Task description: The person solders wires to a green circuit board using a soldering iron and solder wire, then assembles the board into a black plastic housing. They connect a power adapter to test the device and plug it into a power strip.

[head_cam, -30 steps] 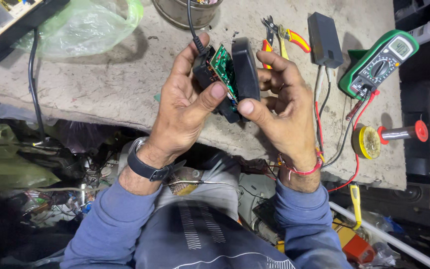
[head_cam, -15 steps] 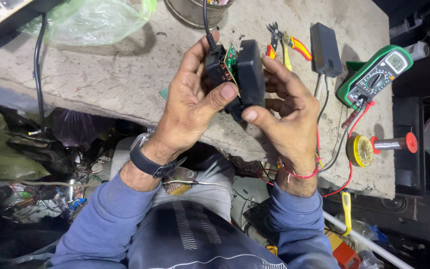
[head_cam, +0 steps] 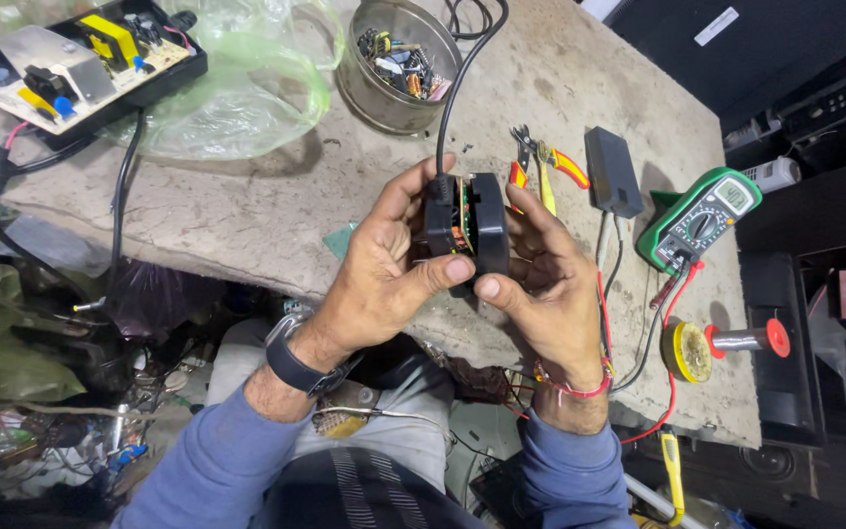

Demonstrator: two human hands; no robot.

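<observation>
I hold the black adapter case (head_cam: 469, 233) above the desk (head_cam: 247, 216) — both hands' fingers (head_cam: 443, 269) pinching its halves, board edge exposed for access.

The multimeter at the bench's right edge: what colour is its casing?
Green casing, with a dark face and dial, clearest in the head view.

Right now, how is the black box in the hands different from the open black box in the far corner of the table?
The black box in the hands is held up off the table, pinched between both thumbs; the open box lies flat on the table.

The held one is nearly closed, showing only a strip of circuit board; the open one shows its whole board.

Both are black, with a black cable.
</observation>
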